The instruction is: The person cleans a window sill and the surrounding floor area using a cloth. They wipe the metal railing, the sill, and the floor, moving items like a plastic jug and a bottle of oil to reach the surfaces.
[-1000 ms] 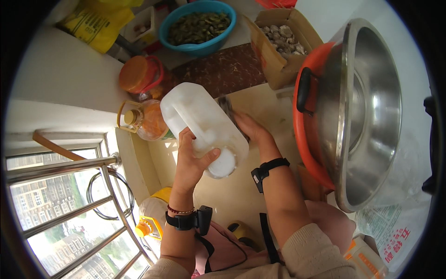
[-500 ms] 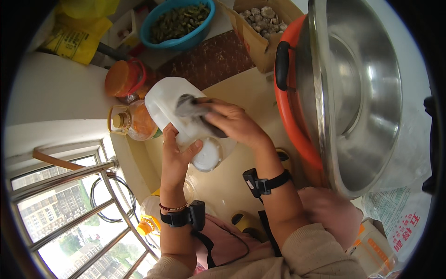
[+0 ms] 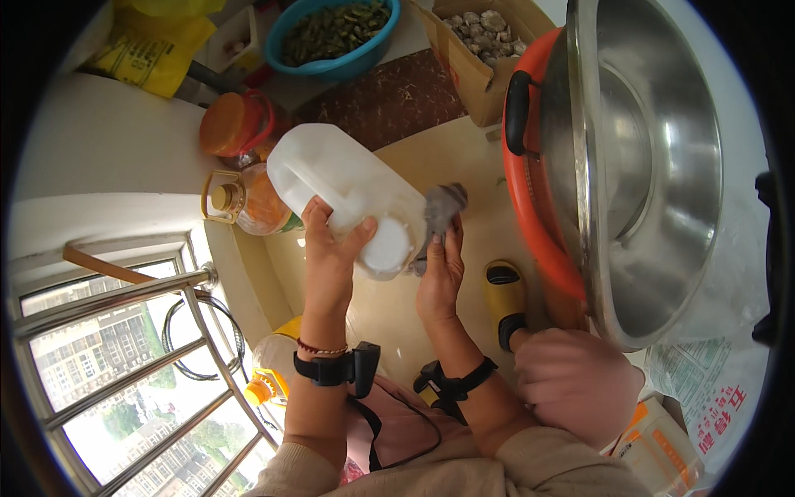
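Jug (image 3: 352, 182): white, cloudy translucent plastic, boxy, with faint dull blotches and a moulded handle (image 3: 310, 178) along its upper face. Round white cap (image 3: 387, 246) was on, at the end nearest me; base end pointed up-left. I had the jug tilted in the air above the floor (image 3: 476, 236), in front of my body.

My left hand (image 3: 331, 253) was wrapped round the handle end, thumb beside the cap. My right hand (image 3: 441, 273) was pinching a grey cloth (image 3: 445, 205), bunched, at the jug's right edge; couldn't tell how hard it pressed.

Versus 0.5 s earlier: cloth and right hand had been over the jug's upper face, then shifted right, off that face to the side. Left grip unchanged, cap still on. My right foot's yellow slipper (image 3: 503, 294) showed more fully.

Edges: left of the jug, a handled plastic bottle (image 3: 261, 203) sat close by, with a red-lidded jar (image 3: 228, 124) just past it, both along the wall (image 3: 124, 157). Window bars (image 3: 124, 290) ran lower left. Right side was bounded by a steel basin (image 3: 696, 108) standing on edge against an orange-red basin (image 3: 517, 190); beige floor stretched between those and my right hand. Beyond the jug: dark red slab (image 3: 381, 99), blue tub (image 3: 348, 66), cardboard box (image 3: 484, 95).
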{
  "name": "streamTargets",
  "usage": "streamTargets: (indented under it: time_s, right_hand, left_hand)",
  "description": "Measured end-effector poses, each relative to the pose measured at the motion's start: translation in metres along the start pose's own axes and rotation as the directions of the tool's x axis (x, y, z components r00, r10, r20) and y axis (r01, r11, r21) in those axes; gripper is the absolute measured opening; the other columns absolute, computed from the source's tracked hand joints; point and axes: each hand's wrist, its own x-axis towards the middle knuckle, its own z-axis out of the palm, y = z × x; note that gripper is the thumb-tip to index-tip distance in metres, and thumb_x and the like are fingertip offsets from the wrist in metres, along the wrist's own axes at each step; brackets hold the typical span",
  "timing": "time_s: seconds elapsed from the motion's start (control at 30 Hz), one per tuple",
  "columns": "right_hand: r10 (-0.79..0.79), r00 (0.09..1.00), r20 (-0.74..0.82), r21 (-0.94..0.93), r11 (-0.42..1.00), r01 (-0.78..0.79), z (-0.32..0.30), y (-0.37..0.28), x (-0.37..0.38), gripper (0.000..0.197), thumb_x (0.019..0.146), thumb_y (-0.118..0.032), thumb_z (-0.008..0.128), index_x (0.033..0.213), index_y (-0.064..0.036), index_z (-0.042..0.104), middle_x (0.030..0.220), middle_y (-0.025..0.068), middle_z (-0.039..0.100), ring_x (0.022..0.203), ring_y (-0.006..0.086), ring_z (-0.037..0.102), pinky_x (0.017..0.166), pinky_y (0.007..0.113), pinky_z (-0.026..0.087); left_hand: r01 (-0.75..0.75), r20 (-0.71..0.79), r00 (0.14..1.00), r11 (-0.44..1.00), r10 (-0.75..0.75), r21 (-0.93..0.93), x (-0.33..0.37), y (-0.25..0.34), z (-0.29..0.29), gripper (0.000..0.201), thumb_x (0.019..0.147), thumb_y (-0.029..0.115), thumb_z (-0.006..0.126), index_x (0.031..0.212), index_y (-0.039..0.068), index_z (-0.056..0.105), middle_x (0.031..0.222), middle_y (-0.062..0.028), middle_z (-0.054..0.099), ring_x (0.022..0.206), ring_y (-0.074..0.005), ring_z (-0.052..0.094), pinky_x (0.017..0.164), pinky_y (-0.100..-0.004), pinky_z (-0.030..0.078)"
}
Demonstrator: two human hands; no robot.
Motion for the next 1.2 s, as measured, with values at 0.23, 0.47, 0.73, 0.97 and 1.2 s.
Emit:
streamTargets:
  time_s: [0.23, 0.47, 0.73, 0.97, 1.2]
  right_hand:
    - [-0.202, 0.975, 0.098, -0.414, 0.882, 0.224, 0.009, -0.01, -0.016, 0.051, 0.108, -0.02, 0.038, 0.151, 0.0062, 0.034, 0.161, 0.0252, 0.02, 0.149, 0.0394, 0.024, 0.121, 0.045, 0.021]
    - [0.016, 0.994, 0.112, -0.1, 0.995, -0.005, 0.038, 0.003, -0.078, 0.073, 0.107, -0.027, 0.043, 0.159, 0.0048, 0.002, 0.164, 0.026, 0.006, 0.153, 0.0382, 0.008, 0.123, 0.047, 0.01]
    - [-0.22, 0.968, 0.121, -0.35, 0.903, 0.249, 0.028, -0.034, -0.049, 0.063, 0.111, -0.037, 0.031, 0.157, 0.0066, 0.022, 0.166, 0.0235, 0.008, 0.154, 0.0336, 0.013, 0.122, 0.044, 0.017]
    - [0.065, 0.976, 0.208, -0.02, 0.998, -0.062, -0.003, -0.045, 0.054, 0.05, 0.111, -0.038, 0.035, 0.13, 0.002, 0.059, 0.136, 0.0135, 0.057, 0.123, 0.0229, 0.055, 0.106, 0.034, 0.043]
    - [0.246, 0.951, -0.187, 0.217, 0.955, -0.204, 0.003, 0.022, 0.055, 0.048, 0.11, -0.04, 0.035, 0.141, -0.005, 0.046, 0.139, 0.0095, 0.056, 0.121, 0.0241, 0.06, 0.103, 0.037, 0.05]
  left_hand:
    - [-0.041, -0.097, 0.994, 0.999, 0.043, 0.025, 0.006, -0.005, 0.017, 0.05, 0.088, 0.004, 0.073, 0.132, -0.001, 0.05, 0.124, -0.0096, 0.059, 0.115, -0.0201, 0.058, 0.101, -0.0328, 0.047]
    - [-0.035, -0.061, 0.997, 0.998, 0.039, 0.058, 0.005, -0.008, 0.006, 0.052, 0.083, 0.011, 0.079, 0.125, -0.005, 0.052, 0.133, -0.0076, 0.038, 0.124, -0.0221, 0.046, 0.103, -0.0352, 0.045]
    - [-0.115, 0.009, 0.993, 0.977, 0.115, 0.18, 0.007, -0.001, 0.009, 0.051, 0.083, 0.011, 0.08, 0.125, -0.004, 0.053, 0.129, -0.0077, 0.042, 0.12, -0.0219, 0.047, 0.103, -0.0334, 0.043]
    - [-0.146, 0.029, 0.989, 0.972, 0.144, 0.182, 0.01, 0.001, 0.009, 0.053, 0.082, 0.011, 0.082, 0.123, -0.005, 0.054, 0.129, -0.0097, 0.041, 0.118, -0.0235, 0.048, 0.101, -0.0339, 0.044]
    - [-0.136, -0.071, 0.985, 0.965, 0.155, 0.226, 0.011, -0.005, 0.015, 0.057, 0.08, 0.014, 0.084, 0.125, -0.006, 0.054, 0.134, -0.0129, 0.041, 0.121, -0.0265, 0.049, 0.101, -0.0368, 0.046]
